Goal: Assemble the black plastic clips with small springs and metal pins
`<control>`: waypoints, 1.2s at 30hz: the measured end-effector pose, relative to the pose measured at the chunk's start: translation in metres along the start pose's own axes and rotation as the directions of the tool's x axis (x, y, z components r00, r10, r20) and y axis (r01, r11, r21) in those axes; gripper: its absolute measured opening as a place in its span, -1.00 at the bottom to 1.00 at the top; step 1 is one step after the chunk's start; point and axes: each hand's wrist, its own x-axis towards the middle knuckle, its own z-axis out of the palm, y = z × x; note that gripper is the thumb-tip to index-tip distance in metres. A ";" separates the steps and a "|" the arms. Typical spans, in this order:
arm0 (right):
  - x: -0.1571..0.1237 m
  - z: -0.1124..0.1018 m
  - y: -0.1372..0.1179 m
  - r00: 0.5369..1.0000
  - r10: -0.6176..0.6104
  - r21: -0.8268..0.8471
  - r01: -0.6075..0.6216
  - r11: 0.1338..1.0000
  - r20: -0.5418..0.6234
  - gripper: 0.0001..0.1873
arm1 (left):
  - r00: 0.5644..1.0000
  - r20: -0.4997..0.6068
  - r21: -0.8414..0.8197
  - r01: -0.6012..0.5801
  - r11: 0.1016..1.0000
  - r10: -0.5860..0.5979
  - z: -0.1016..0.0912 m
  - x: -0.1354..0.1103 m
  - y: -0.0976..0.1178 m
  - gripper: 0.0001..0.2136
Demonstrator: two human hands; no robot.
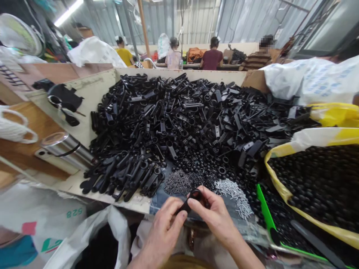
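Both my hands hold one black plastic part with a ring-shaped end (195, 194) over the table's front edge. My left hand (168, 220) is closed on its narrow end, thumb and fingers pinching it. My right hand (214, 211) grips the ring end, with the thumb on top; its fingertips are partly hidden behind the part. Just beyond my hands lie a pile of small dark screws (177, 182) and a pile of silver pins (235, 192). Stacked to the left are several long black handle-like parts (134, 175).
A big heap of black plastic parts (168, 108) covers the table. A steel flask (67, 149) leans at left. On the right are a yellow-edged sack of black balls (319, 179) and a green strip (265, 209). An open white sack (117, 224) stands below left. Several people sit at the back.
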 end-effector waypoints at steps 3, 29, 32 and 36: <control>0.003 0.009 0.001 1.000 0.009 0.021 -0.009 1.000 -0.027 -0.65 | 0.994 -0.099 0.054 -0.048 0.997 0.053 0.004 -0.004 -0.006 -0.73; 0.148 0.097 -0.076 0.940 -0.326 -0.685 0.301 0.664 0.097 -0.69 | 0.583 -0.447 0.851 0.043 0.524 0.678 -0.127 0.063 -0.042 -0.83; 0.153 0.057 -0.067 0.961 -0.276 -0.829 0.147 0.540 -0.009 -0.78 | 0.603 -0.461 0.822 0.013 0.570 0.651 -0.128 0.064 -0.045 -0.81; 0.152 0.038 -0.047 0.979 -0.205 -0.906 0.080 0.415 -0.008 -0.81 | 0.576 -0.479 0.805 -0.012 0.592 0.663 -0.127 0.059 -0.037 -0.80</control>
